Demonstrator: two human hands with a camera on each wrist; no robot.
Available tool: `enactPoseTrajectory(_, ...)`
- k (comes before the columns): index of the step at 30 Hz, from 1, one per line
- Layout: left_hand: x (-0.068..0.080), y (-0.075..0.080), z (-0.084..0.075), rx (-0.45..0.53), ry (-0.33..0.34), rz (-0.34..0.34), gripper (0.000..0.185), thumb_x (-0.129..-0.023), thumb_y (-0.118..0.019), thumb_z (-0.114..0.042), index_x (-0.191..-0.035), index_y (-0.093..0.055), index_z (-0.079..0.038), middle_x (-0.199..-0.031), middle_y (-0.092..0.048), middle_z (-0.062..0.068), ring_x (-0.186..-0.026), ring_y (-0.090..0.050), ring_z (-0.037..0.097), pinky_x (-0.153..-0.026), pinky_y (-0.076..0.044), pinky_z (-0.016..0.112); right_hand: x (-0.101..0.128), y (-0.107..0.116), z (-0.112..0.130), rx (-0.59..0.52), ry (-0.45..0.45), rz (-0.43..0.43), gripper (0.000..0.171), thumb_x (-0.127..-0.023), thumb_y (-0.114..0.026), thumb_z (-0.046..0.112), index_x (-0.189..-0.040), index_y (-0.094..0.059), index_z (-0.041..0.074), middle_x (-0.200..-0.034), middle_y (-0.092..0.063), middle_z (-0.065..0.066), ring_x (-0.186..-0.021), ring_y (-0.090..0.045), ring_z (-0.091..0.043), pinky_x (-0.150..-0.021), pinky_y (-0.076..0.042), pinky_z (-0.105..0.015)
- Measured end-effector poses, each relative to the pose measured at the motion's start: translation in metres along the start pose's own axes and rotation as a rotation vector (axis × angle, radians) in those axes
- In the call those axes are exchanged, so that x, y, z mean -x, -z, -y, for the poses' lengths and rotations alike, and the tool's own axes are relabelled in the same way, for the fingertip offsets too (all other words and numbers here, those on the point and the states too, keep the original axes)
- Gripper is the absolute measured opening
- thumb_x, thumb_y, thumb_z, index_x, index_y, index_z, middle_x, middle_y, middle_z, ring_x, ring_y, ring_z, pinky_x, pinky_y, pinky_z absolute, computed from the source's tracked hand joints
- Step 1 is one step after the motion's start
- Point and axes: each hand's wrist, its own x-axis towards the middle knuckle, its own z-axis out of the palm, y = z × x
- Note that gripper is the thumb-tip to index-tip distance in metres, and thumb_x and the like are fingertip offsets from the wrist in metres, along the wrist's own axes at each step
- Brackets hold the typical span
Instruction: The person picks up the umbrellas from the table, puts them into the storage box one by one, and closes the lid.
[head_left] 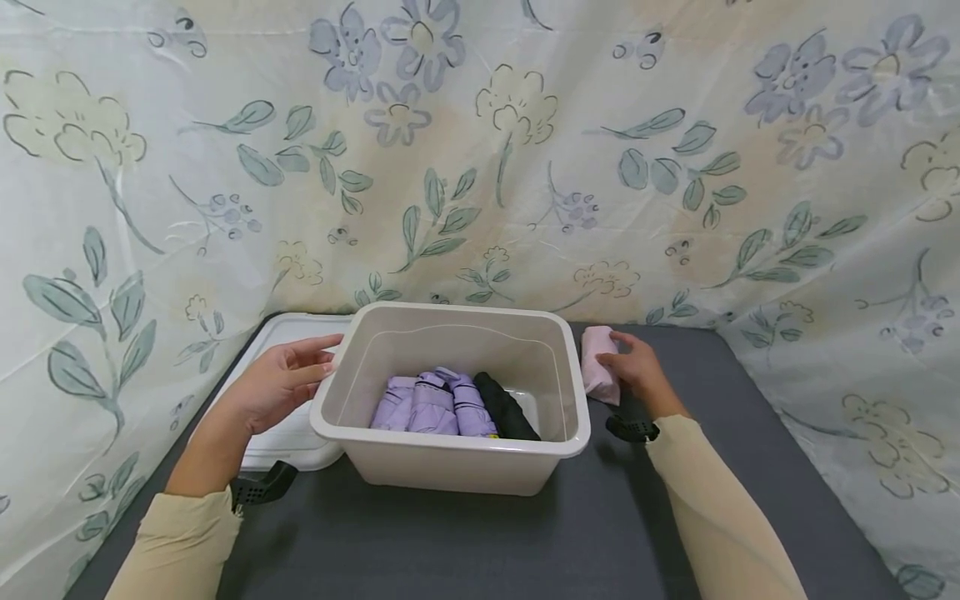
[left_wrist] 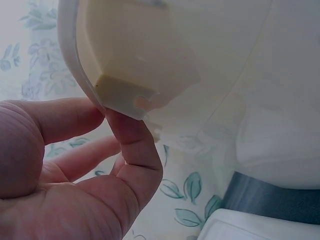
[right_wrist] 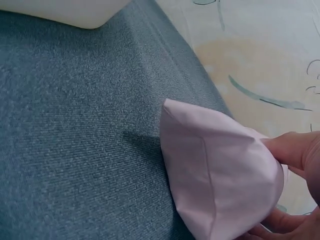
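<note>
On the grey desk (head_left: 465, 542) stands a beige bin (head_left: 450, 462) with folded umbrellas inside; the left hand (head_left: 281, 385) rests relaxed fingers against its rim. It looks stiff and light, best taken by the rim. Beside its right wall, the right hand (head_left: 633, 371) grips a pink folded umbrella (head_left: 596, 367), probably soft-sleeved and slippery.

Makeshift recording booth, floral sheet (head_left: 480, 167) backdrop, grey cloth-covered table (head_left: 750, 467)
</note>
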Motion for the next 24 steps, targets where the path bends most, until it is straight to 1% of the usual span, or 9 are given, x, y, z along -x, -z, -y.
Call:
enactPoseTrajectory(2, 0.000, 0.000, 0.000, -0.011, -0.003, 0.000, 0.065, -0.103, -0.061, -0.013, -0.158, -0.030, 0.004, -0.109, -0.067, -0.005, -0.105, -0.066, 0.008, -0.090, -0.057, 0.023, 0.002, 0.001, 0.000, -0.005, 0.010, 0.015, 0.069, -0.099, -0.067, 0.016, -0.160, -0.036, 0.015, -0.167, -0.025, -0.025, -0.125, -0.051, -0.038, -0.098, -0.055, -0.046)
enactPoseTrajectory(5, -0.001, -0.001, -0.001, -0.021, -0.006, -0.001, 0.065, -0.103, -0.061, -0.014, -0.158, -0.030, 0.004, -0.109, -0.067, -0.005, -0.105, -0.065, 0.008, -0.090, -0.057, 0.023, 0.006, 0.003, -0.001, 0.003, 0.025, 0.026, 0.066, -0.099, -0.067, 0.017, -0.159, -0.039, 0.015, -0.165, -0.027, -0.026, -0.121, -0.053, -0.036, -0.087, -0.058, -0.037)
enactPoseTrajectory(7, -0.001, -0.002, -0.001, -0.021, -0.005, -0.003, 0.066, -0.103, -0.061, -0.014, -0.158, -0.030, 0.003, -0.108, -0.066, -0.005, -0.104, -0.065, 0.009, -0.089, -0.057, 0.023, 0.008, 0.004, -0.001, 0.014, 0.041, 0.035, 0.064, -0.099, -0.066, 0.017, -0.158, -0.041, 0.014, -0.164, -0.029, -0.027, -0.117, -0.054, -0.034, -0.077, -0.055, -0.030)
enactPoseTrajectory(9, -0.001, -0.002, -0.001, -0.022, -0.001, -0.009, 0.066, -0.103, -0.062, -0.014, -0.158, -0.030, 0.002, -0.108, -0.066, -0.004, -0.104, -0.065, 0.009, -0.089, -0.058, 0.024, 0.009, 0.005, -0.003, 0.033, 0.059, 0.052, 0.063, -0.099, -0.066, 0.019, -0.157, -0.042, 0.013, -0.163, -0.031, -0.029, -0.113, -0.056, -0.033, -0.071, -0.053, -0.026)
enactPoseTrajectory(11, 0.000, -0.002, 0.000, -0.024, 0.001, -0.014, 0.066, -0.103, -0.062, -0.015, -0.159, -0.031, 0.002, -0.108, -0.066, -0.005, -0.103, -0.066, 0.009, -0.089, -0.058, 0.024, 0.010, 0.004, -0.005, 0.032, 0.068, 0.072, 0.062, -0.099, -0.066, 0.020, -0.157, -0.043, 0.014, -0.163, -0.030, -0.028, -0.114, -0.057, -0.033, -0.071, -0.053, -0.025)
enactPoseTrajectory(16, 0.001, -0.001, 0.002, -0.030, 0.002, -0.017, 0.066, -0.103, -0.062, -0.015, -0.159, -0.030, 0.001, -0.109, -0.067, -0.005, -0.104, -0.065, 0.009, -0.090, -0.057, 0.024, 0.013, 0.003, -0.011, -0.035, 0.073, 0.134, 0.064, -0.100, -0.067, 0.023, -0.158, -0.041, 0.017, -0.167, -0.026, -0.025, -0.123, -0.056, -0.032, -0.083, -0.059, -0.031)
enactPoseTrajectory(19, 0.000, 0.000, 0.003, -0.033, -0.001, -0.014, 0.066, -0.103, -0.062, -0.016, -0.159, -0.030, 0.001, -0.109, -0.066, -0.005, -0.105, -0.065, 0.009, -0.090, -0.057, 0.023, 0.016, 0.003, -0.015, -0.071, 0.066, 0.149, 0.067, -0.099, -0.069, 0.026, -0.159, -0.040, 0.019, -0.166, -0.027, -0.024, -0.115, -0.060, -0.029, -0.082, -0.060, -0.033)
enactPoseTrajectory(23, -0.001, 0.001, 0.002, -0.023, 0.000, -0.011, 0.066, -0.103, -0.061, -0.015, -0.159, -0.030, 0.002, -0.108, -0.066, -0.004, -0.105, -0.066, 0.009, -0.090, -0.057, 0.023, 0.022, 0.003, -0.018, -0.106, 0.052, 0.152, 0.068, -0.098, -0.071, 0.027, -0.159, -0.041, 0.021, -0.165, -0.031, -0.022, -0.102, -0.062, -0.021, -0.077, -0.059, -0.030)
enactPoseTrajectory(24, -0.002, 0.001, 0.002, -0.020, 0.002, -0.012, 0.065, -0.103, -0.061, -0.015, -0.159, -0.030, 0.002, -0.108, -0.066, -0.004, -0.104, -0.066, 0.009, -0.090, -0.057, 0.023, 0.024, 0.003, -0.018, -0.110, 0.047, 0.150, 0.069, -0.097, -0.072, 0.027, -0.158, -0.041, 0.023, -0.165, -0.031, -0.021, -0.104, -0.062, -0.022, -0.077, -0.059, -0.029)
